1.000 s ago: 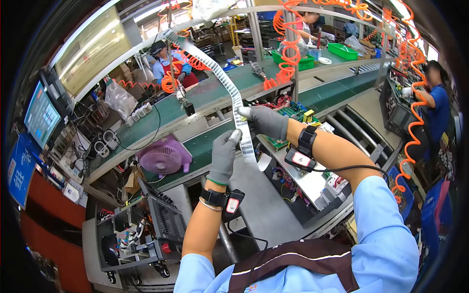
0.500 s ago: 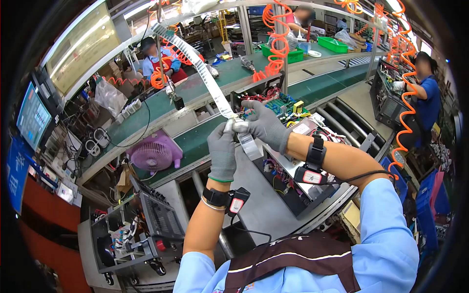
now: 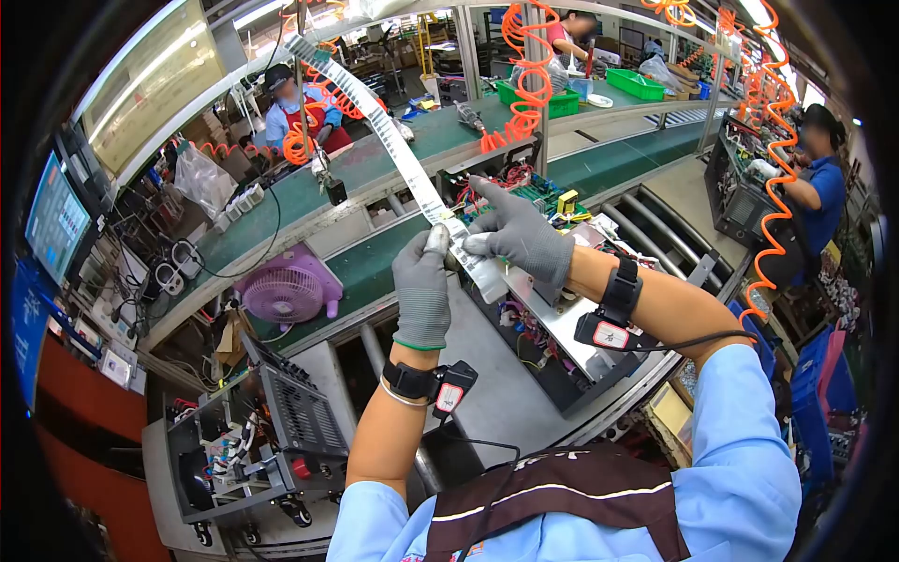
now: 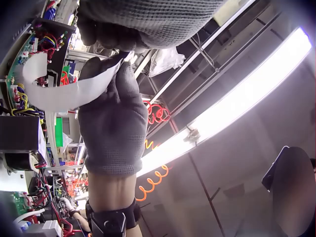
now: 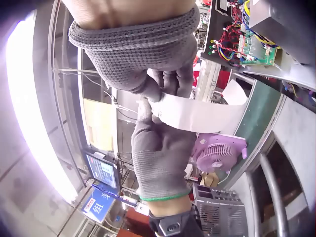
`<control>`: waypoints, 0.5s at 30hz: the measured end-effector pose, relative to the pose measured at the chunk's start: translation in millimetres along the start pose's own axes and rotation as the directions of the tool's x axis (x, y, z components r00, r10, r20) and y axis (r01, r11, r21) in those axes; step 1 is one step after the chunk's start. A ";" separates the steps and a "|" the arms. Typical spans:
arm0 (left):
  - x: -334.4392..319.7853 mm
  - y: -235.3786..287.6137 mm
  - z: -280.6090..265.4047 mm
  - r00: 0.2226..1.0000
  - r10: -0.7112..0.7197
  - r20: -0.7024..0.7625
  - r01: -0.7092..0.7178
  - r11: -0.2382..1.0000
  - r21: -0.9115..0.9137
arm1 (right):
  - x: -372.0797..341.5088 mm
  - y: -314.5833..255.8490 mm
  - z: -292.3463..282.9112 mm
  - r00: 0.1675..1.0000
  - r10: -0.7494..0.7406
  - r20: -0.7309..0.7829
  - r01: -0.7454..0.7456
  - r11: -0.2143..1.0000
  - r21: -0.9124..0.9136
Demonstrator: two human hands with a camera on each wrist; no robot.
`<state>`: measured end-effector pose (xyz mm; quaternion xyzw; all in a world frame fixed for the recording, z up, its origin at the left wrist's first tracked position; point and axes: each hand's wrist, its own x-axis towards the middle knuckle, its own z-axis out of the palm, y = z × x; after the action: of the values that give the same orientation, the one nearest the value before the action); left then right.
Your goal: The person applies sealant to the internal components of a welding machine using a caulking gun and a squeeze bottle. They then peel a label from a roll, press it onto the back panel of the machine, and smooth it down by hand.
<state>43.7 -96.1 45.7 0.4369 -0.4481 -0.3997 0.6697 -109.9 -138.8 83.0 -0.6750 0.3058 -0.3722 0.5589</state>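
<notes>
A long white strip of printed labels (image 3: 398,150) runs from the upper left down to my hands in the head view, its lower end curling. Gloved in grey with a green cuff, my left hand (image 3: 421,290) pinches the strip near that end, thumb on top. My right hand (image 3: 526,234), also in a grey glove, pinches it just beside the left thumb, with its index finger extended. Both hands meet at the strip (image 5: 197,116) in the right wrist view. From below, the left wrist view shows the strip's blank pale back (image 4: 69,96) curling away.
An open chassis with wires and circuit boards (image 3: 548,328) lies beyond the right hand on a roller conveyor. Another open metal unit on casters (image 3: 267,440) stands at lower left. A purple fan (image 3: 286,286) and a monitor (image 3: 61,215) are at left. Orange coiled hoses (image 3: 529,84) hang ahead.
The hands have shifted along the strip toward its lower end, first apart, then together, now slightly apart again. The right index finger has lifted away. The head view has turned slightly.
</notes>
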 end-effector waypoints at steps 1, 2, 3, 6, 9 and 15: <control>2.1 -2.8 -0.8 1.000 -0.011 -0.011 0.011 0.999 -0.046 | -1.5 0.8 -2.0 0.999 -0.031 0.026 0.031 0.999 -0.008; 3.1 -4.3 -1.0 1.000 -0.022 -0.023 0.020 0.996 -0.091 | -2.0 2.9 -4.1 0.999 -0.030 0.027 0.030 1.000 -0.009; 3.1 -4.6 -1.0 0.999 -0.022 -0.023 0.020 0.996 -0.091 | -1.9 6.3 -5.9 0.996 -0.066 0.066 0.061 0.995 0.073; 2.7 -3.1 -0.8 0.998 -0.009 -0.058 0.004 0.995 -0.096 | -7.3 0.8 -8.8 0.989 -0.093 0.119 0.077 0.988 0.135; 0.4 -0.2 0.0 0.998 0.014 -0.054 -0.018 0.996 -0.089 | -8.8 -9.1 -6.4 0.994 -0.007 0.109 -0.008 0.991 0.137; -7.5 4.9 10.1 0.996 0.073 -0.048 -0.074 0.997 -0.020 | -5.8 -4.0 12.5 0.995 -0.102 -0.001 0.102 0.995 -0.004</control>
<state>32.7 -90.0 50.6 0.4222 -0.4436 -0.3690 0.6992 -102.5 -126.6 84.8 -0.6906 0.2720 -0.3999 0.5378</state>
